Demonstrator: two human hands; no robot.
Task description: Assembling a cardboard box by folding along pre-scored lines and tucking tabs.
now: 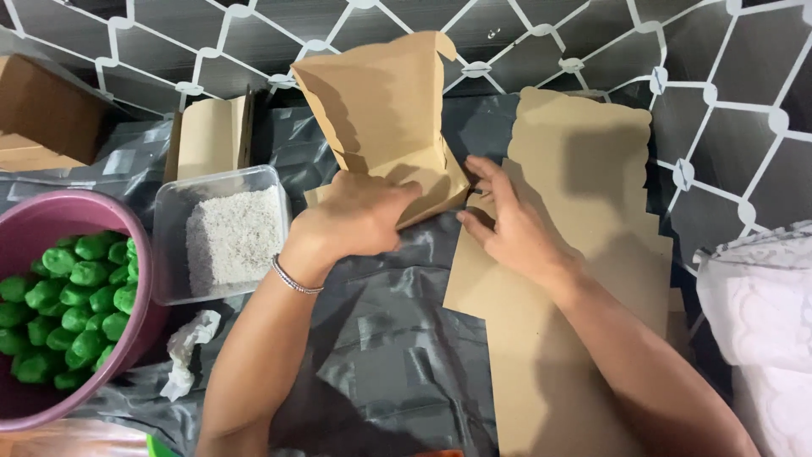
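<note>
Pink-purple plastic fills the left edge: a round pink basin (pixel 51 222) heaped with small green lumps (pixel 72 305); just to its right stands a clear rectangular plastic tub (pixel 169 245) holding a slab of white grains (pixel 233 237), with a crumpled white tissue (pixel 188 347) lying in front of it; behind the tub a folded tan cardboard piece (pixel 211 135) leans, and a brown carton (pixel 42 118) sits at the far left corner.

At centre the half-folded brown kraft paper box (pixel 385 110) stands upright, its scalloped lid raised toward the wall and its base low, directly ahead of both hands; its long axis appears to run left to right across the view. My left hand (pixel 359 216) is clenched over the box's lower front edge, pressing on it; my right hand (pixel 507 224) has fingers spread and half-curled, its fingertips touching the box's right bottom corner, not closed around it; the left hand has the fuller hold.

Under the right hand lies a stack of flat brown kraft box blanks (pixel 584 254), stretching toward me; a white embossed bundle (pixel 761 313) sits at the right edge.

Everything rests on a worktop draped in wrinkled grey plastic sheeting (pixel 389 355); behind it runs a dark grey wall with a white lattice pattern (pixel 710 76).
</note>
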